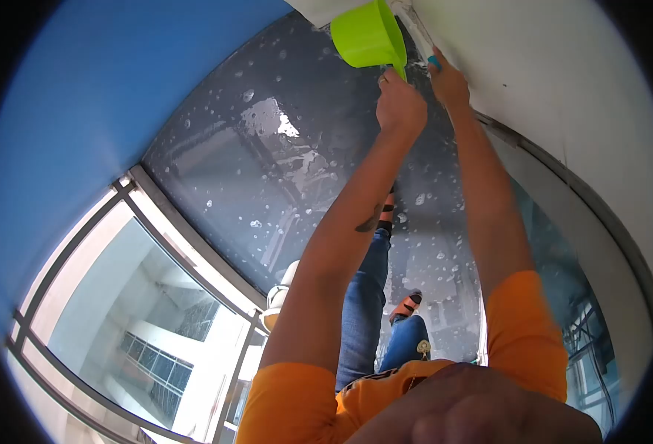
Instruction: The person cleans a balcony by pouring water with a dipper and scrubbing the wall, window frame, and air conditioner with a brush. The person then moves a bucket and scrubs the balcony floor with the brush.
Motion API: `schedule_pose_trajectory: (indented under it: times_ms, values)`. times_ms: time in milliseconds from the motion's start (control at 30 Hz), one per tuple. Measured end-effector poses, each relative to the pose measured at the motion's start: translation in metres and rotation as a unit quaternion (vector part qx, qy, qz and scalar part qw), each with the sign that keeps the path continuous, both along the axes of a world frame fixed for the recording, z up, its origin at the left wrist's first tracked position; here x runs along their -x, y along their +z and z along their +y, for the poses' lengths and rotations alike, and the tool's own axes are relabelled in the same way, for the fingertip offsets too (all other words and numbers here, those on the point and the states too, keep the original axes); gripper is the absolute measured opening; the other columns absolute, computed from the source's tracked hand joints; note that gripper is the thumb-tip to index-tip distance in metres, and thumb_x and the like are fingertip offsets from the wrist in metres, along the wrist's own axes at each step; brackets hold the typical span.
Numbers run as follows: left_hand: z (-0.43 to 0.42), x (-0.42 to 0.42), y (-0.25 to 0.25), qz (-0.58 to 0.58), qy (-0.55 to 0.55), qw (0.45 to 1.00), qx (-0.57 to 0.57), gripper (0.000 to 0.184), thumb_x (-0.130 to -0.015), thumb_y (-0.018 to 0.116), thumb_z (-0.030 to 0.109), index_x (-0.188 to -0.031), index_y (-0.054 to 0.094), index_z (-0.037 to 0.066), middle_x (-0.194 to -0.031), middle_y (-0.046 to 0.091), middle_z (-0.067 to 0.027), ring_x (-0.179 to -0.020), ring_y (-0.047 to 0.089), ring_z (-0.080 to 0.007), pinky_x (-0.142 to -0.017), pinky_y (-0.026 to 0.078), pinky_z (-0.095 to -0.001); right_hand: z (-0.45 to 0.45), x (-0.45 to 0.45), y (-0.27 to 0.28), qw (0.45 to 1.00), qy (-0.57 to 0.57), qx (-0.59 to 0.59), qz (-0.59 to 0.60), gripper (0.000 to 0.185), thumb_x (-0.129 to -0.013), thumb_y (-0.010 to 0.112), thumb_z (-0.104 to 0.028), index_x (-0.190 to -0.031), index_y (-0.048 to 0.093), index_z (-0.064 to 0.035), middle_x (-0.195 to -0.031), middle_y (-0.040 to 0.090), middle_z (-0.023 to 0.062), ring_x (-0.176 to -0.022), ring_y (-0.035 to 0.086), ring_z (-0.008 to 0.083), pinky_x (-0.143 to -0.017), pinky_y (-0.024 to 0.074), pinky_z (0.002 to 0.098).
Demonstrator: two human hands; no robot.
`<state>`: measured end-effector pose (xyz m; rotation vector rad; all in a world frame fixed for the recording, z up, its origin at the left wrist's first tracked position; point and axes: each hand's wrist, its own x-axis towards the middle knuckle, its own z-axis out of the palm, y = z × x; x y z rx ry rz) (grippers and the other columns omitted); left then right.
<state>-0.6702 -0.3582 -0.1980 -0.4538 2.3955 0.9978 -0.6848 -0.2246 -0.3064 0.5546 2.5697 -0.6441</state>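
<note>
Two hands full | left hand point(402, 105), fingers closed round dipper point(367, 37), by far edge of floor point(215, 192) | right hand point(450, 83), fingers wrapped on white stick point(420, 37) beside wall point(522, 63) | wet-looking floor could slip a sandal point(405, 307), tipping dipper

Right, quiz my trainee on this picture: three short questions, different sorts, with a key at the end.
1. Multiple choice: which hand grips the green dipper?
A) left
B) right
C) both together

2. True or false: wet patches gleam on the dark floor.

3. Fill in the blank: the short sleeves on the person's arms are ____.

Key:
1. A: the left hand grips it; the right is apart from it.
2. True: bright, glossy patches and scattered spots show on it.
3. Orange.
</note>
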Motion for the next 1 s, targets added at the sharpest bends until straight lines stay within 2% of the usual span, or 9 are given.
schedule_pose_trajectory:
  times_ms: [133,267,400,533,700,767,867,933,1000]
  values:
    - [-0.011,0.002,-0.003,0.067,0.018,0.998,-0.002,0.037,-0.082,0.051,0.009,-0.111,0.033,-0.004,-0.114,0.042,-0.0255,-0.096,0.054,-0.0410,-0.078,0.048,-0.0431,0.018,-0.015,-0.001,0.999,0.031,0.005,0.018,0.047,-0.088,0.044,-0.041,-0.133,0.035,-0.0309,-0.102,0.058,0.0212,-0.097,0.055,0.0364,-0.081,0.0436,0.0432]
    - [-0.014,0.003,-0.002,0.046,0.016,0.998,-0.027,0.038,-0.084,0.046,0.011,-0.117,0.033,-0.004,-0.112,0.045,-0.0266,-0.100,0.050,-0.0429,-0.083,0.043,-0.0451,0.039,-0.145,0.030,0.991,-0.075,0.085,-0.072,0.050,-0.089,0.045,-0.037,-0.134,0.035,-0.0188,-0.118,0.052,0.0195,-0.105,0.053,0.0334,-0.087,0.0414,0.0394]
    - [-0.013,0.001,0.000,0.019,0.029,0.999,-0.029,0.038,-0.084,0.046,0.010,-0.117,0.032,-0.003,-0.113,0.043,-0.0260,-0.098,0.051,-0.0427,-0.082,0.043,-0.0460,0.003,-0.164,-0.004,0.985,-0.112,0.113,0.065,0.051,-0.088,0.047,-0.037,-0.134,0.036,-0.0178,-0.126,0.047,0.0166,-0.110,0.050,0.0329,-0.090,0.0411,0.0375]
    - [-0.023,-0.001,0.005,0.037,0.023,0.999,-0.010,0.039,-0.084,0.046,0.010,-0.118,0.031,-0.002,-0.112,0.044,-0.0257,-0.097,0.051,-0.0427,-0.081,0.043,-0.0463,-0.056,0.021,0.049,0.927,-0.254,0.228,-0.153,0.055,-0.085,0.047,-0.043,-0.132,0.037,-0.0156,-0.111,0.056,0.0212,-0.102,0.053,0.0378,-0.087,0.0412,0.0424]
    - [-0.031,-0.007,0.012,0.028,0.022,0.999,-0.007,0.038,-0.083,0.046,0.008,-0.117,0.032,-0.004,-0.113,0.043,-0.0254,-0.099,0.050,-0.0419,-0.082,0.042,-0.0464,-0.003,-0.048,0.005,0.985,-0.116,0.128,-0.015,0.055,-0.084,0.047,-0.044,-0.129,0.040,-0.0144,-0.104,0.058,0.0213,-0.098,0.054,0.0398,-0.083,0.0420,0.0430]
    - [-0.032,-0.004,0.013,0.018,0.026,0.999,-0.020,0.038,-0.083,0.046,0.008,-0.117,0.032,-0.004,-0.113,0.043,-0.0255,-0.099,0.050,-0.0419,-0.082,0.042,-0.0463,0.040,-0.137,-0.013,0.998,-0.046,0.043,0.021,0.055,-0.085,0.046,-0.046,-0.130,0.039,-0.0150,-0.108,0.059,0.0137,-0.094,0.057,0.0355,-0.080,0.0442,0.0419]
    - [-0.039,-0.007,0.004,0.022,0.034,0.999,-0.020,0.038,-0.083,0.046,0.007,-0.117,0.032,-0.004,-0.113,0.044,-0.0257,-0.099,0.050,-0.0421,-0.082,0.043,-0.0459,0.039,-0.209,0.025,0.986,-0.114,0.004,-0.119,0.054,-0.085,0.046,-0.048,-0.127,0.042,-0.0142,-0.109,0.058,0.0172,-0.096,0.057,0.0350,-0.082,0.0444,0.0420]
    - [-0.042,-0.009,0.001,0.041,0.029,0.999,-0.014,0.038,-0.083,0.046,0.007,-0.117,0.032,-0.004,-0.113,0.044,-0.0258,-0.099,0.050,-0.0423,-0.082,0.043,-0.0457,0.032,-0.190,-0.012,0.990,-0.116,0.081,-0.022,0.054,-0.085,0.045,-0.050,-0.123,0.044,-0.0120,-0.107,0.058,0.0193,-0.098,0.056,0.0370,-0.084,0.0430,0.0432]
    - [-0.042,-0.009,0.006,0.023,0.019,0.999,-0.023,0.040,-0.083,0.047,0.007,-0.119,0.032,-0.003,-0.113,0.044,-0.0266,-0.097,0.051,-0.0429,-0.081,0.043,-0.0465,-0.001,-0.085,-0.003,0.988,-0.123,0.067,-0.062,0.055,-0.085,0.044,-0.052,-0.114,0.049,-0.0053,-0.100,0.059,0.0229,-0.096,0.054,0.0423,-0.083,0.0413,0.0457]
